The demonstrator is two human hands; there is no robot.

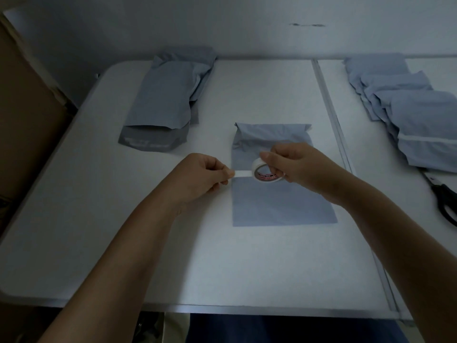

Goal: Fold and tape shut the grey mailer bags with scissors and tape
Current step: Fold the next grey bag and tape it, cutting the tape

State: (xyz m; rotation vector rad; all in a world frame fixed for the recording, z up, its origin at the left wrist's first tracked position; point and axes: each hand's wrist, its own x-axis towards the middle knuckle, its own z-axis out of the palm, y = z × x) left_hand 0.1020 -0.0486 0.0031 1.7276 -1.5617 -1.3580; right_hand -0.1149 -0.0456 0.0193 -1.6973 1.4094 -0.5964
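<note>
Hands [202, 175] [291, 162]: two, stretching one tape roll [263, 172] over one mailer [282, 204].

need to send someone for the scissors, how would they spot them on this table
Look at the white table, right of the seam that runs front to back. The scissors lie at the right edge, just nearer than the pile of taped grey mailer bags. They are the only black thing on the table.

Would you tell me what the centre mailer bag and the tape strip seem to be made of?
Mailer bag: probably thin plastic film, matte grey; it lies flat with soft creases. Tape strip: looks like white paper or cloth tape, opaque and dull, though the dim light leaves that open.
</note>
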